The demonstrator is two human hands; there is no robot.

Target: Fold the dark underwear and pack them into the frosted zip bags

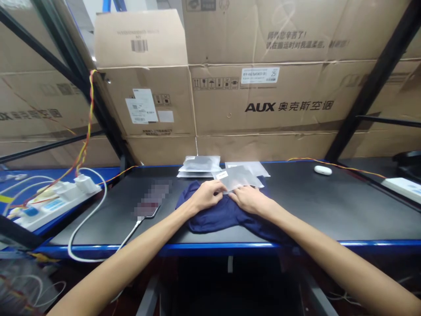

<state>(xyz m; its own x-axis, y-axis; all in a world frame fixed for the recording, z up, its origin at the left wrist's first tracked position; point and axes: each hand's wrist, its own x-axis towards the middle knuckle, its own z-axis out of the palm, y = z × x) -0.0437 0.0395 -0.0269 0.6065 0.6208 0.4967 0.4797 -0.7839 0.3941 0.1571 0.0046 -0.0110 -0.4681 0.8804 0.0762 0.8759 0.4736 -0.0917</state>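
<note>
A frosted plastic bag (241, 176) with a small white label lies over a dark blue cloth garment (213, 218) in front of me. My left hand (208, 195) has its thumb and fingers closed at the bag's near left edge. Beside it, my right hand (250, 199) has bent fingers closed on the bag's near edge, its fingertips partly hidden. Both hands rest above the garment, which spreads out under them and trails toward the table's front edge. Just behind are a stack of similar plastic bags (200, 164) and another flat bag (259, 168).
A phone (149, 204) with a white charging cable (130, 233) lies left on the black table (329, 210). Power strips (55, 199) stand at far left and right. A small white case (322, 170) sits back right. Cardboard (223, 109) walls the rear between dark metal posts.
</note>
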